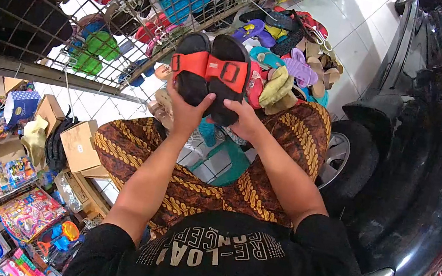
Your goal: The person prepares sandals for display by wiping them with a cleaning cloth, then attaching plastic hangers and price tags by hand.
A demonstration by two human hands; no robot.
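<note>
Grip: both hands on a pair of sandals, one per hand. L hand (184, 106) is clasping L sandal (192, 62), R hand (245, 120) clasping R sandal (228, 71). Pair's held up in front of the body, side by side & touching, red straps level w/ each other, black footbeds facing the cam. Grip's at the near ends: thumbs lie over the lower part of the soles, pointing inward; other fingers mostly hidden, can't tell exactly how they wrap. Straps + most of the footbeds stick out past the grip, away from the body. Buckles sit twd the outer sides.

Just beyond R hand: shoe pile (305, 64) on white tiles, incl. purple, tan, blue & black pairs. Up L, wire rack (38, 70) w/ more footwear hung on/behind it. Below the hands, lap in brown/gold batik trousers (135, 152), legs spread, teal item (231, 166) btwn them. Black shirt (229, 258) nearest cam. L side: cardboard box (83, 146), then packed toys (30, 214). R side: black car (429, 133), wheel close to the R knee.
</note>
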